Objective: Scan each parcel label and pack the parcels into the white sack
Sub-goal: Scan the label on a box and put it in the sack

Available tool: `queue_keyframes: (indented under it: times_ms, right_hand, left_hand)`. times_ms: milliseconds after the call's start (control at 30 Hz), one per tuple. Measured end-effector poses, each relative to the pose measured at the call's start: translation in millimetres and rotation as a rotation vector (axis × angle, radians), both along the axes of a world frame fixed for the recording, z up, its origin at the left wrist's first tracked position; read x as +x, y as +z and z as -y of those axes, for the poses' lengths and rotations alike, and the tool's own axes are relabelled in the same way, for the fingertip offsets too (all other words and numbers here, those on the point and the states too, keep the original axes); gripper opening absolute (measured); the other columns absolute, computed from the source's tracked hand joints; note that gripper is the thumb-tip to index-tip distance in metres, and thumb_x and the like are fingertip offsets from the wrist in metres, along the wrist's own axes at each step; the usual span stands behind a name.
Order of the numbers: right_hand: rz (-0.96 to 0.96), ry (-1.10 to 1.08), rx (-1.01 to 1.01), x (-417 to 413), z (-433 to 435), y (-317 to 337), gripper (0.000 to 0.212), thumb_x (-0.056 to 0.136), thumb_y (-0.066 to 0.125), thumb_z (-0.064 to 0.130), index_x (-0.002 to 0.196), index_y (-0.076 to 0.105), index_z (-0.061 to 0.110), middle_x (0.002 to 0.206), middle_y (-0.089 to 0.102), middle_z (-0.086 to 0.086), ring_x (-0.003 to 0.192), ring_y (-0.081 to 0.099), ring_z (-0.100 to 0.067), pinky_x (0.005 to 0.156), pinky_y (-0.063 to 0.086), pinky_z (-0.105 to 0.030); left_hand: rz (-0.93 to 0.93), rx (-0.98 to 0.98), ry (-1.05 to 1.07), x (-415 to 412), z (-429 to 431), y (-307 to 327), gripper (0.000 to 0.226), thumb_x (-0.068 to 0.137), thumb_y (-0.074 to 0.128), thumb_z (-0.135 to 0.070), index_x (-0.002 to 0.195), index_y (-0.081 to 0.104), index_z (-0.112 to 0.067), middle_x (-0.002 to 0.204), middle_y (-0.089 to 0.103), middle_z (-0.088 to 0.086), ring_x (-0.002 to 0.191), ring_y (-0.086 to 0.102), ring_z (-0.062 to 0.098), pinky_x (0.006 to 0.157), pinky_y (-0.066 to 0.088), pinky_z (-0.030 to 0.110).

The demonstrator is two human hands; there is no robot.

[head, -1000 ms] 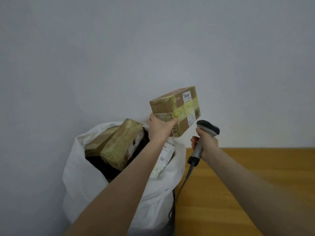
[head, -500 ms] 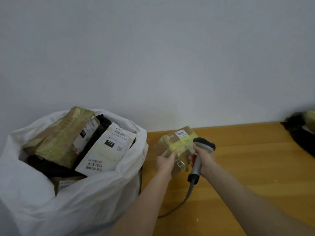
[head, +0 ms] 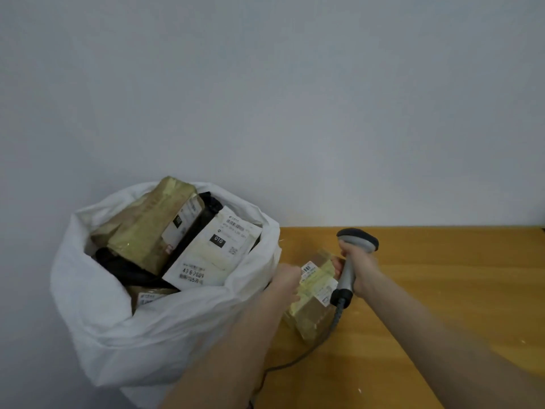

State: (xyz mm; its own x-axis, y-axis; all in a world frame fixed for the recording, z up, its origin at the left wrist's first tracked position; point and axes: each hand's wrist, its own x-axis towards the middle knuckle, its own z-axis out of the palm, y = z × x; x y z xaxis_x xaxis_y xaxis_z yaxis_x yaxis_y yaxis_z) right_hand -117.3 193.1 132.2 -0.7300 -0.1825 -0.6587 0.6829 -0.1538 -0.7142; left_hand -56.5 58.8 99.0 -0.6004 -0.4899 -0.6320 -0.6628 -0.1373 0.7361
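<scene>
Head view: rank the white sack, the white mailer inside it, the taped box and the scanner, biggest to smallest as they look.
1. white sack
2. white mailer
3. taped box, though partly covered
4. scanner, slimmer and clearly smallest

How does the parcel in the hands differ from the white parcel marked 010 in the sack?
The held parcel is a brown cardboard box crossed with yellowish tape; the 010 parcel is a flat white pouch. The held parcel is outside the white sack, gripped by the left hand over the table; the 010 parcel leans inside the sack, untouched. Both carry printed labels with barcodes.
</scene>
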Motion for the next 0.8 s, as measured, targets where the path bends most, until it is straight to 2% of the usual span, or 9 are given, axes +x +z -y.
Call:
queue_keyframes:
  times_ms: [133, 267, 367, 433, 500, 600, 667, 733, 800]
  right_hand:
    - [-0.086, 0.076, -0.030, -10, 48, 41, 0.022, 0.090, 0.068, 0.018, 0.101, 0.056, 0.003, 0.079, 0.063, -0.013, 0.053, 0.057, -0.017, 0.050, 0.046, -0.028]
    - [-0.154, 0.200, -0.030, -9, 116, 82, 0.020, 0.086, 0.069, 0.015, 0.097, 0.056, 0.004, 0.072, 0.063, -0.014, 0.050, 0.057, -0.016, 0.044, 0.047, -0.024]
    - [-0.264, 0.312, -0.027, -6, 174, 108, 0.020, 0.084, 0.072, 0.012, 0.094, 0.057, 0.004, 0.069, 0.064, -0.014, 0.043, 0.057, -0.014, 0.042, 0.046, -0.022]
    - [-0.382, 0.384, -0.001, -2, 217, 119, 0.024, 0.079, 0.077, 0.013, 0.093, 0.060, 0.003, 0.071, 0.063, -0.014, 0.047, 0.058, -0.015, 0.048, 0.048, -0.025]
    - [-0.494, 0.453, 0.063, 3, 260, 124, 0.030, 0.075, 0.082, 0.015, 0.093, 0.061, 0.004, 0.075, 0.061, -0.010, 0.062, 0.059, -0.020, 0.063, 0.051, -0.032]
    - [-0.630, 0.638, 0.273, 11, 319, 120, 0.039, 0.072, 0.084, 0.021, 0.097, 0.058, 0.005, 0.080, 0.057, -0.006, 0.078, 0.058, -0.024, 0.069, 0.049, -0.033]
    - [-0.678, 0.745, 0.402, 15, 348, 112, 0.048, 0.070, 0.085, 0.023, 0.107, 0.059, 0.005, 0.097, 0.063, -0.007, 0.093, 0.062, -0.024, 0.079, 0.054, -0.035]
    - [-0.714, 0.785, 0.467, 14, 369, 106, 0.054, 0.069, 0.085, 0.022, 0.113, 0.059, 0.006, 0.110, 0.064, -0.008, 0.100, 0.062, -0.024, 0.088, 0.055, -0.037]
    - [-0.764, 0.822, 0.541, 13, 385, 104, 0.052, 0.069, 0.085, 0.022, 0.111, 0.058, 0.007, 0.112, 0.063, -0.008, 0.099, 0.061, -0.023, 0.085, 0.054, -0.035]
  left_hand:
    - [-0.186, -0.179, -0.011, -12, 52, 69, 0.035, 0.096, 0.042, -0.007, 0.128, 0.052, 0.001, 0.123, 0.061, 0.019, 0.097, 0.065, 0.028, 0.067, 0.054, 0.030]
    - [-0.338, -0.633, -0.040, 6, 131, 133, 0.030, 0.093, 0.043, -0.006, 0.112, 0.065, -0.008, 0.109, 0.067, 0.010, 0.097, 0.063, 0.023, 0.085, 0.054, 0.036]
    - [-0.315, -0.953, -0.034, 28, 208, 162, 0.027, 0.094, 0.046, -0.011, 0.108, 0.068, -0.016, 0.108, 0.068, 0.001, 0.094, 0.060, 0.015, 0.086, 0.046, 0.025]
    - [-0.244, -1.061, -0.021, 42, 268, 169, 0.026, 0.095, 0.047, -0.016, 0.114, 0.065, -0.015, 0.115, 0.066, 0.003, 0.103, 0.058, 0.017, 0.087, 0.042, 0.024]
    - [-0.114, -1.097, -0.021, 56, 328, 170, 0.033, 0.096, 0.048, -0.025, 0.126, 0.056, -0.013, 0.126, 0.059, 0.009, 0.115, 0.054, 0.025, 0.096, 0.043, 0.034]
    - [0.128, -1.051, -0.036, 75, 409, 154, 0.053, 0.098, 0.044, -0.040, 0.142, 0.037, -0.012, 0.141, 0.045, 0.015, 0.128, 0.042, 0.034, 0.105, 0.037, 0.045]
    - [0.224, -0.973, -0.045, 83, 450, 138, 0.062, 0.098, 0.038, -0.048, 0.148, 0.027, -0.012, 0.149, 0.036, 0.017, 0.134, 0.036, 0.038, 0.110, 0.031, 0.048]
    - [0.279, -0.895, -0.097, 84, 483, 118, 0.061, 0.101, 0.029, -0.048, 0.150, 0.025, -0.011, 0.153, 0.028, 0.017, 0.137, 0.031, 0.038, 0.113, 0.026, 0.049]
    - [0.274, -0.792, -0.142, 84, 506, 103, 0.053, 0.104, 0.024, -0.037, 0.147, 0.032, -0.007, 0.152, 0.031, 0.018, 0.137, 0.032, 0.035, 0.113, 0.027, 0.044]
